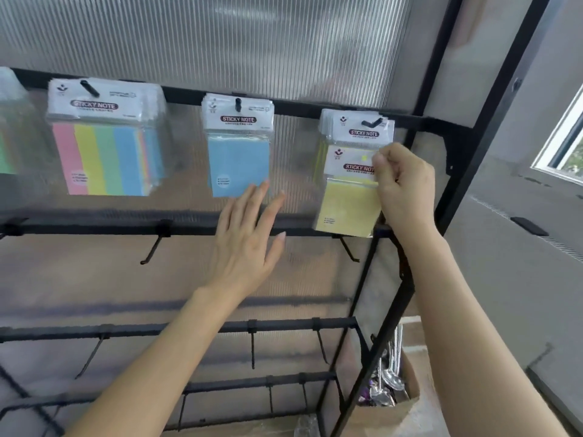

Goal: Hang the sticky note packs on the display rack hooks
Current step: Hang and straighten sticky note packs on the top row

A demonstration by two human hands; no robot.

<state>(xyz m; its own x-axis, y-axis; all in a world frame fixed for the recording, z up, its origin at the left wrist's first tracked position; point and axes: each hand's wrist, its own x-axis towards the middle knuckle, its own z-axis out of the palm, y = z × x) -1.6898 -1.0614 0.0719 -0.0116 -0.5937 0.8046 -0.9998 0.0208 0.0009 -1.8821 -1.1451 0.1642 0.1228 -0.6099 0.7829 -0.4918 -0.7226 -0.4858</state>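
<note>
My right hand (402, 184) pinches a yellow sticky note pack (348, 200) by its header's right edge, holding it just below the rightmost top hook (371, 122). Several yellow packs (356, 129) hang on that hook behind it. My left hand (249, 234) is flat with straight fingers, its fingertips at the lower edge of the blue packs (238, 165) hanging on the middle hook (238, 104). Multicolour packs (107, 152) hang on the left hook (90, 88) of the black display rack (186, 93).
Bare hooks (154, 247) stick out from the lower rails (94, 228) of the rack. A cardboard box (397, 411) with shiny packaged items stands on the floor at the right. A window (564, 143) is at the far right. Another pack (6, 152) hangs at the left edge.
</note>
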